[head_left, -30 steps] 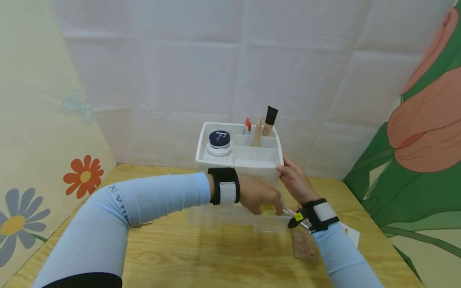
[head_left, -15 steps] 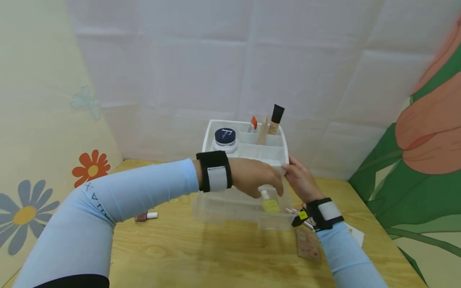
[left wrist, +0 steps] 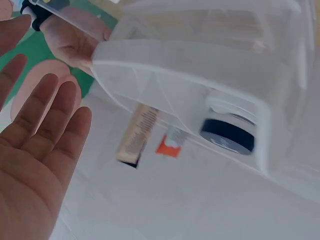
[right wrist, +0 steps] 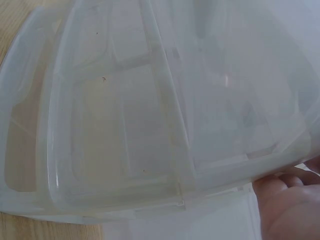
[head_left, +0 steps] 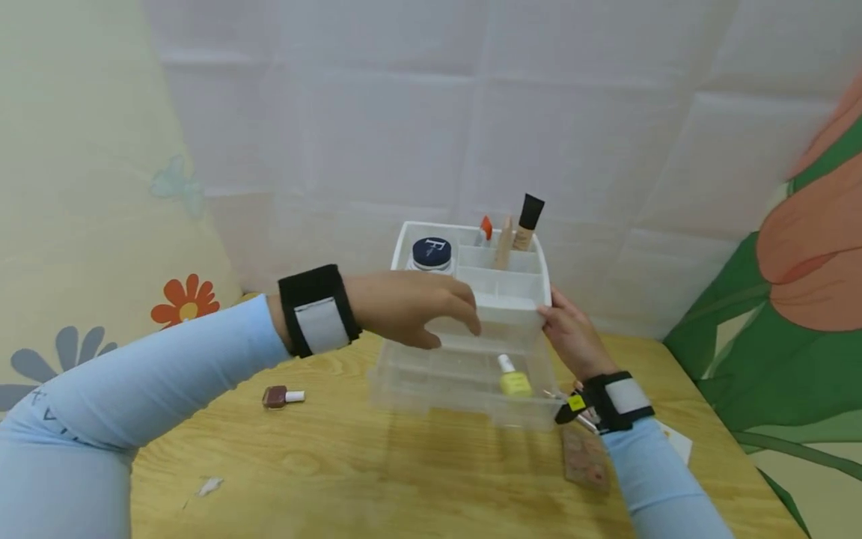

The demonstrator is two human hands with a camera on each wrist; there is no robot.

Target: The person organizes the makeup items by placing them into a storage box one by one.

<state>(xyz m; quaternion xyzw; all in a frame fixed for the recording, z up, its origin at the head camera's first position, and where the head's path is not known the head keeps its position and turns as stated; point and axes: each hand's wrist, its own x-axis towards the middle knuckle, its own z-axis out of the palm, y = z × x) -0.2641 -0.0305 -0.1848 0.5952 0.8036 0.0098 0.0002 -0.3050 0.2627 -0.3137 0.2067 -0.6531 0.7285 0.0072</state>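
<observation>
A white makeup organizer (head_left: 510, 301) stands on the table with a translucent drawer (head_left: 431, 380) pulled out at its front. In that drawer's right part a yellow nail polish bottle (head_left: 515, 382) with a white cap leans upright. My left hand (head_left: 417, 308) hovers before the organizer's top, fingers loosely bent and holding nothing; its palm (left wrist: 35, 160) shows bare in the left wrist view. With thumb and fingers my right hand (head_left: 575, 340) holds the organizer's right side; in the right wrist view the hand (right wrist: 292, 205) is partly cut off.
Atop the organizer are a dark-lidded jar (head_left: 432, 254), a black-capped tube (head_left: 529, 222), a beige tube (head_left: 503, 243) and an orange-tipped item (head_left: 485, 229). A dark red nail polish bottle (head_left: 283, 397) lies at left. A palette (head_left: 584, 458) lies at right. A small white scrap (head_left: 210, 486) is in front.
My left hand has let go of the yellow nail polish bottle in the drawer and moved up and to the left. The right hand keeps its hold on the organizer.
</observation>
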